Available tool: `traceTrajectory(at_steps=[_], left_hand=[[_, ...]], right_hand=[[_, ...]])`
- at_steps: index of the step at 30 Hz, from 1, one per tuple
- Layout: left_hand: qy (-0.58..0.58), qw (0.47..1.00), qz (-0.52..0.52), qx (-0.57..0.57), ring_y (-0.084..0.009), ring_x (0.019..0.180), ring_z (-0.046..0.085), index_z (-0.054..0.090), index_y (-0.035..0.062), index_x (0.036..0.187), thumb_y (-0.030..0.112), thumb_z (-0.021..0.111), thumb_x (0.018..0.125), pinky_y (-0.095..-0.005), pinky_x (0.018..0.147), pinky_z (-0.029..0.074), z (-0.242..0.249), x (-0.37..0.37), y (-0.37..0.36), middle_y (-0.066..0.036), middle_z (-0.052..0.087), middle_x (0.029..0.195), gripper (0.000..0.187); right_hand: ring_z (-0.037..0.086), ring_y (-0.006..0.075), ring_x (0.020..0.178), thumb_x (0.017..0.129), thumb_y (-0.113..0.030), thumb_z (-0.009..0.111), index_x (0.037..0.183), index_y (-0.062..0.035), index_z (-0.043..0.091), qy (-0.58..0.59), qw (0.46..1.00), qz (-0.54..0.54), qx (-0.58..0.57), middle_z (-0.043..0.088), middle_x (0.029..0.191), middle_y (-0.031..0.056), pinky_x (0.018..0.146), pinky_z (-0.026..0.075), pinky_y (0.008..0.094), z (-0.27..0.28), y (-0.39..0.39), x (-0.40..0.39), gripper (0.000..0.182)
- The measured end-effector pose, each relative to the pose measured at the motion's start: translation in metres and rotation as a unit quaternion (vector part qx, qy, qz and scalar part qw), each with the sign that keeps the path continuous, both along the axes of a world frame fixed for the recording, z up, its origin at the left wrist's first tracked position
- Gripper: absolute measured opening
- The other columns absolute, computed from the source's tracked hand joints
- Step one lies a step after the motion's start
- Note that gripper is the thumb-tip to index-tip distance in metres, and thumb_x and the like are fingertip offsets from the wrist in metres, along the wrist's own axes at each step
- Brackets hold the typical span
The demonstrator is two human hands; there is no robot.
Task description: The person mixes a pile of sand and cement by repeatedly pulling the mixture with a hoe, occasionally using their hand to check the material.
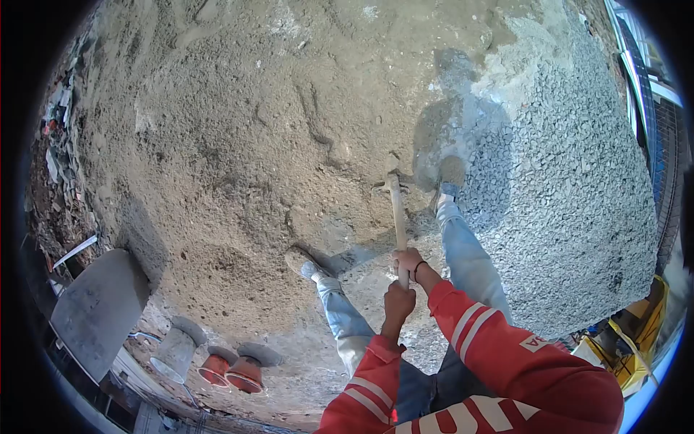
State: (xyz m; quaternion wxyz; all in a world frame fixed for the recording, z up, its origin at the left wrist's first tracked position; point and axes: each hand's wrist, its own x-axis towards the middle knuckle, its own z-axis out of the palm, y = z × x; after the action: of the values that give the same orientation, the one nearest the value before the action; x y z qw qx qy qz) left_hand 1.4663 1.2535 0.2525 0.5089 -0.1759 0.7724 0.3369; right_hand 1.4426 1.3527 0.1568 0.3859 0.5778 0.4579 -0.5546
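Both my hands are wrapped round the wooden handle of a hoe (398, 217). My right hand (409, 262) is closed higher up the shaft, with a dark band at its wrist. Just below it, my left hand (399, 301) is closed near the handle's end. The hoe's head lies at the sand heap (238, 173) in front of my feet, partly hidden by sand, so its exact shape is hard to see. My feet stand apart, with the tool between them.
Grey gravel (578, 195) is heaped on the right, meeting the sand. At lower left stand a wheelbarrow-like grey tub (101, 311), a pale bucket (173, 353) and two red buckets, one of them a red bucket (245, 375). A yellow bag (640, 347) lies at lower right.
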Motion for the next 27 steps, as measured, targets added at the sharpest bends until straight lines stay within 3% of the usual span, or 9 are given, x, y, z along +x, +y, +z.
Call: traceTrajectory(at_steps=[2,5,7,10,13,17,19,21,27], left_hand=[[-0.035,0.999,0.031,0.025,-0.0311,0.061,0.066,0.058,-0.0064,0.089,0.016,0.060,0.073,-0.0395,0.057,0.052,-0.009,-0.014,-0.018,-0.021,0.063,0.069,0.028],[-0.091,0.986,0.113,0.081,-0.0263,0.051,0.062,0.057,-0.0056,0.082,0.015,0.061,0.074,-0.0377,0.051,0.049,0.039,-0.050,-0.088,-0.016,0.061,0.060,0.022],[-0.052,0.988,0.089,0.112,-0.0371,0.066,0.065,0.057,-0.0049,0.087,0.021,0.063,0.074,-0.0464,0.061,0.051,0.053,-0.022,-0.162,-0.023,0.063,0.070,0.030],[0.090,0.989,0.045,0.109,-0.0429,0.070,0.061,0.055,-0.0011,0.101,0.014,0.062,0.076,-0.0466,0.060,0.048,0.119,0.023,-0.284,-0.026,0.060,0.076,0.030],[0.133,0.991,-0.028,-0.012,-0.0415,0.062,0.059,0.053,0.0030,0.087,0.013,0.063,0.076,-0.0461,0.055,0.046,0.151,0.099,-0.410,-0.021,0.059,0.065,0.019],[0.163,0.971,-0.112,-0.136,-0.0412,0.057,0.058,0.052,0.0053,0.081,0.016,0.066,0.076,-0.0466,0.052,0.045,0.192,0.128,-0.506,-0.019,0.057,0.061,0.018],[0.224,0.943,-0.164,-0.180,-0.0413,0.056,0.057,0.051,0.0058,0.079,0.016,0.067,0.077,-0.0470,0.051,0.044,0.201,0.135,-0.517,-0.018,0.057,0.060,0.019],[0.145,0.970,-0.088,-0.174,-0.0416,0.056,0.057,0.051,0.0058,0.080,0.015,0.066,0.078,-0.0482,0.051,0.043,0.186,0.136,-0.510,-0.018,0.056,0.059,0.017],[0.198,0.976,0.064,-0.062,-0.0438,0.062,0.059,0.049,0.0022,0.088,0.014,0.066,0.080,-0.0457,0.052,0.045,0.086,0.041,-0.263,-0.023,0.056,0.063,0.023]], right_hand=[[0.063,0.0280,0.061,0.083,-0.018,0.062,0.094,0.0004,0.052,-0.006,0.991,-0.124,-0.054,0.056,0.069,0.0131,0.052,0.052,0.0393,0.006,-0.002,-0.023,0.023],[0.064,0.0287,0.069,0.081,-0.023,0.064,0.102,-0.0017,0.049,-0.032,0.983,-0.153,-0.102,0.058,0.076,0.0138,0.059,0.054,0.0416,0.042,-0.040,-0.061,0.034],[0.064,0.0286,0.072,0.079,-0.026,0.066,0.102,-0.0034,0.048,-0.036,0.984,-0.116,-0.131,0.059,0.079,0.0128,0.063,0.054,0.0432,0.052,-0.086,-0.068,0.037],[0.059,0.0218,0.067,0.076,-0.021,0.068,0.096,-0.0073,0.051,-0.006,0.980,-0.190,-0.057,0.054,0.074,0.0077,0.061,0.051,0.0404,0.060,-0.192,-0.055,0.029],[0.055,0.0178,0.057,0.077,-0.014,0.067,0.089,-0.0063,0.053,-0.031,0.975,-0.206,-0.071,0.052,0.068,0.0041,0.053,0.049,0.0346,0.073,-0.328,-0.013,0.020],[0.064,0.0232,0.087,0.080,-0.012,0.067,0.103,-0.0026,0.051,-0.025,0.957,-0.150,-0.245,0.061,0.093,0.0088,0.077,0.055,0.0376,0.117,-0.443,0.023,0.030],[0.064,0.0220,0.085,0.080,-0.010,0.066,0.103,-0.0023,0.051,0.000,0.950,-0.157,-0.270,0.061,0.091,0.0085,0.076,0.055,0.0364,0.130,-0.453,0.021,0.028],[0.063,0.0209,0.082,0.081,-0.009,0.065,0.102,-0.0020,0.051,0.028,0.943,-0.160,-0.290,0.060,0.089,0.0083,0.076,0.056,0.0353,0.135,-0.440,0.006,0.026],[0.057,0.0123,0.059,0.085,-0.006,0.058,0.099,-0.0045,0.043,0.297,0.937,-0.122,-0.137,0.055,0.077,0.0050,0.050,0.051,0.0262,0.086,-0.230,-0.119,0.021]])
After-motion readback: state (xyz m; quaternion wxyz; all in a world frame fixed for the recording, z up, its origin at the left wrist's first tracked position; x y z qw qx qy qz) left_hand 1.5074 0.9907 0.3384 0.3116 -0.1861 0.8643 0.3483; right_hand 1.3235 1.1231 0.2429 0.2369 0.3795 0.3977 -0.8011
